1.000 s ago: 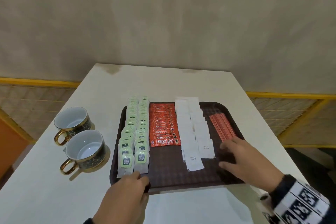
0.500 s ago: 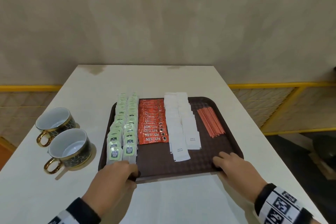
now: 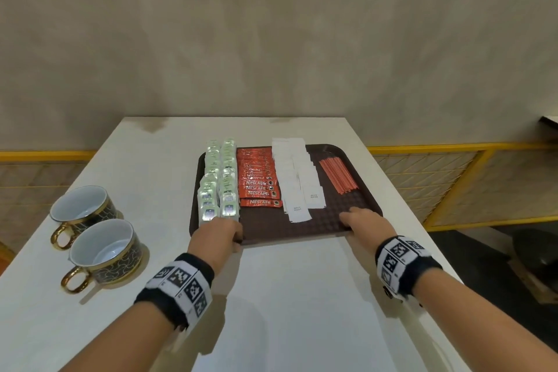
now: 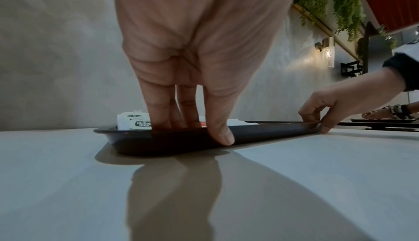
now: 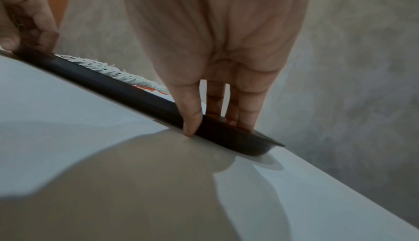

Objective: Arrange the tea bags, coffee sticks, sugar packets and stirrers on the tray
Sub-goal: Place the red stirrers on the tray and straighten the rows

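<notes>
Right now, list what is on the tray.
On the tray, left to right: two rows of tea bags, coffee sticks, sugar packets, stirrers. The left hand and right hand grip its near rim, hiding the tray beneath them.

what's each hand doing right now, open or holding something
Left hand: pinches the near rim of the tray, thumb outside, fingers inside.
Right hand: pinches the same rim near the right corner.
</notes>
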A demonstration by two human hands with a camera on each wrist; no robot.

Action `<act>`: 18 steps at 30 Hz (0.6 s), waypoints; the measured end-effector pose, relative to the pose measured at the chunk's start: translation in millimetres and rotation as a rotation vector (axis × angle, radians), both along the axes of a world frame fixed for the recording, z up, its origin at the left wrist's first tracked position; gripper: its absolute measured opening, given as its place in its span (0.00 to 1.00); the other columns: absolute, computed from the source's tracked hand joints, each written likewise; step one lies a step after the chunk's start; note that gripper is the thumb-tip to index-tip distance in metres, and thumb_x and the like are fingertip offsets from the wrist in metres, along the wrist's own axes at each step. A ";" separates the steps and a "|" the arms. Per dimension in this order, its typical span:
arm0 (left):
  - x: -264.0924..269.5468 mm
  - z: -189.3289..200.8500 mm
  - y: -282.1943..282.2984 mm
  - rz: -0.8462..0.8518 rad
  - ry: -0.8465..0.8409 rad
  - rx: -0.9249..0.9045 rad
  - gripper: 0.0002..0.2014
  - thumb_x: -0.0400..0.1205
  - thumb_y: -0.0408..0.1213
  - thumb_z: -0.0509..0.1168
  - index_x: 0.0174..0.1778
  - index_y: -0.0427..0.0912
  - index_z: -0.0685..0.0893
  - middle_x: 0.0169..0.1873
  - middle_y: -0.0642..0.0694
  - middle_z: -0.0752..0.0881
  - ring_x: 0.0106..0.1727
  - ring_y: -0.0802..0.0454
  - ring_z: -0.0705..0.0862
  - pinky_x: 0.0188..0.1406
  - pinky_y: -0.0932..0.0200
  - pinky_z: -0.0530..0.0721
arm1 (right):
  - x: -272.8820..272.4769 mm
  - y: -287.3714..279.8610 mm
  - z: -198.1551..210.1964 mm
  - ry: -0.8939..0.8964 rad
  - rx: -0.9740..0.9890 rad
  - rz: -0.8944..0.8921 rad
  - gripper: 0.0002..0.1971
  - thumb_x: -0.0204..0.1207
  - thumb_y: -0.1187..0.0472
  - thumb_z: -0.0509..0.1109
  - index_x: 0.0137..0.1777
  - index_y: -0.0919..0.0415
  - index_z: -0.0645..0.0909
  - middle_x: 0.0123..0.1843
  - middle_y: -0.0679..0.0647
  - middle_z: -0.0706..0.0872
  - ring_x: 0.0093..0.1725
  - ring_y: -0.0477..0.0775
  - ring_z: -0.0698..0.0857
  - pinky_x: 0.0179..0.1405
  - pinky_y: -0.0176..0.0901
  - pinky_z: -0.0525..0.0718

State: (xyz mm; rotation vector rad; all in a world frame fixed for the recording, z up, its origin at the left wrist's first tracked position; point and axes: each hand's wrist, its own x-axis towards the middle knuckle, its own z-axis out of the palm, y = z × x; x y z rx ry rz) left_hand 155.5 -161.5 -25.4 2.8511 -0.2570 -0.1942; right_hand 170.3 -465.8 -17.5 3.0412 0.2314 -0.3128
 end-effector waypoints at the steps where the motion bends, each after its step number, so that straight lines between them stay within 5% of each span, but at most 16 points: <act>1: 1.1 -0.6 -0.3 0.004 0.002 0.003 0.07 0.81 0.34 0.68 0.50 0.49 0.88 0.51 0.47 0.86 0.52 0.47 0.84 0.47 0.60 0.79 | 2.3 0.3 -0.3 0.005 -0.003 -0.002 0.11 0.83 0.66 0.59 0.63 0.58 0.77 0.59 0.56 0.79 0.59 0.58 0.82 0.52 0.45 0.78; 9: 1.2 -2.2 4.4 0.023 0.018 -0.026 0.05 0.79 0.34 0.69 0.48 0.48 0.88 0.44 0.51 0.83 0.48 0.49 0.83 0.44 0.62 0.75 | -6.3 -2.0 -6.4 -0.015 0.022 0.008 0.12 0.83 0.66 0.61 0.64 0.57 0.76 0.59 0.54 0.80 0.59 0.57 0.82 0.53 0.42 0.79; 14: -1.6 -0.3 0.0 0.005 0.020 0.002 0.05 0.82 0.34 0.67 0.50 0.45 0.87 0.50 0.47 0.85 0.52 0.47 0.84 0.44 0.64 0.73 | 0.9 9.0 24.6 0.145 0.067 -0.050 0.09 0.77 0.63 0.68 0.56 0.58 0.81 0.56 0.56 0.84 0.54 0.57 0.85 0.55 0.45 0.84; 18: -6.3 0.2 -2.4 0.010 -0.005 0.014 0.07 0.83 0.35 0.65 0.54 0.46 0.87 0.54 0.46 0.86 0.55 0.47 0.84 0.47 0.64 0.76 | 15.0 58.2 43.2 -0.092 0.298 0.063 0.09 0.81 0.60 0.67 0.58 0.60 0.85 0.56 0.56 0.86 0.56 0.57 0.85 0.55 0.45 0.83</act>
